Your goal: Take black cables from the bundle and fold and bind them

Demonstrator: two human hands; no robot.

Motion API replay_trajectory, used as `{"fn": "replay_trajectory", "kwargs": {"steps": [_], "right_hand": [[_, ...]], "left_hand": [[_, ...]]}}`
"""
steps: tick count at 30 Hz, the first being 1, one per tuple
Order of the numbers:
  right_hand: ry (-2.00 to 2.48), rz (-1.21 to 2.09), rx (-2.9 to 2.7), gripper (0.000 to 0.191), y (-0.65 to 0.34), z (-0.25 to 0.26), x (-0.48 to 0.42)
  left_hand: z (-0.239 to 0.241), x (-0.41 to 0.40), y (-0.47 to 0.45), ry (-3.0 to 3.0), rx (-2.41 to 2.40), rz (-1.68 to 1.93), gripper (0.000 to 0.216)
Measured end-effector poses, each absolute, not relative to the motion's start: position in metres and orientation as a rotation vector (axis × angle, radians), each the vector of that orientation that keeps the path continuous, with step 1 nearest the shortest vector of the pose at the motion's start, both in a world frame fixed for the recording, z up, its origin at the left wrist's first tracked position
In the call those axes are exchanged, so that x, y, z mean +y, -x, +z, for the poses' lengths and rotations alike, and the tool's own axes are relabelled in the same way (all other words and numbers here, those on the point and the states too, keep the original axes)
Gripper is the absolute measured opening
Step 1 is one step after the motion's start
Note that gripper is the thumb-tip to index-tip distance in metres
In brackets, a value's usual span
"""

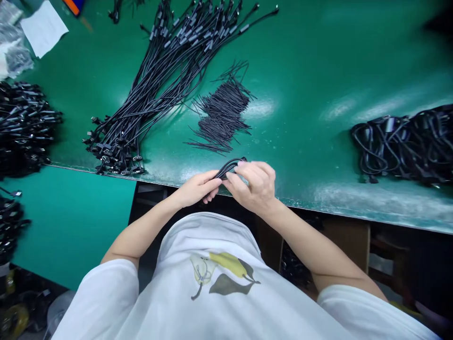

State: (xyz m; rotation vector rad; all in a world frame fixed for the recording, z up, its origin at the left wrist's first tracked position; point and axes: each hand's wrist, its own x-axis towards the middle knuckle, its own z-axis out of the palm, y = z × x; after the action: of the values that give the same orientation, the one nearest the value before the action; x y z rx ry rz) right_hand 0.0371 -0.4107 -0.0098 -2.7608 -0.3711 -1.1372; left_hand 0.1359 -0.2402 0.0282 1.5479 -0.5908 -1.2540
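Note:
Both my hands meet at the near edge of the green table, closed around one folded black cable. My left hand pinches the cable's lower end with its fingers pressed together. My right hand wraps over the looped part from the right, fingers curled. Just beyond the hands lies a pile of short black ties. A long fanned bundle of straight black cables stretches from the top centre down to the left.
A heap of coiled black cables lies at the right. More black cable piles sit at the left edge, near a white paper and plastic bags. A lower green surface adjoins at the left.

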Motion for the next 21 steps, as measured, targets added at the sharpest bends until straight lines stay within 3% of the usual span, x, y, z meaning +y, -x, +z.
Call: {"fn": "replay_trajectory", "kwargs": {"steps": [4, 7, 10, 16, 21], "right_hand": [[2.846, -0.75, -0.507, 0.019, -0.042, -0.014, -0.416], [2.884, -0.578, -0.438, 0.023, -0.041, -0.022, -0.422], [2.881, -0.556, -0.277, 0.028, -0.036, -0.029, -0.428], [2.856, -0.495, -0.183, 0.034, -0.025, -0.038, -0.43], [2.817, -0.516, -0.111, 0.036, -0.025, -0.038, -0.426]], "left_hand": [[0.025, -0.244, -0.138, -1.686, -0.666, -1.322, 0.028], [0.019, -0.245, -0.14, -1.615, -0.625, -1.356, 0.029], [0.013, -0.243, -0.146, -1.541, -0.518, -1.156, 0.051], [0.006, -0.239, -0.153, -1.489, -0.455, -0.97, 0.042], [0.004, -0.241, -0.15, -1.413, -0.542, -0.95, 0.053]]}}
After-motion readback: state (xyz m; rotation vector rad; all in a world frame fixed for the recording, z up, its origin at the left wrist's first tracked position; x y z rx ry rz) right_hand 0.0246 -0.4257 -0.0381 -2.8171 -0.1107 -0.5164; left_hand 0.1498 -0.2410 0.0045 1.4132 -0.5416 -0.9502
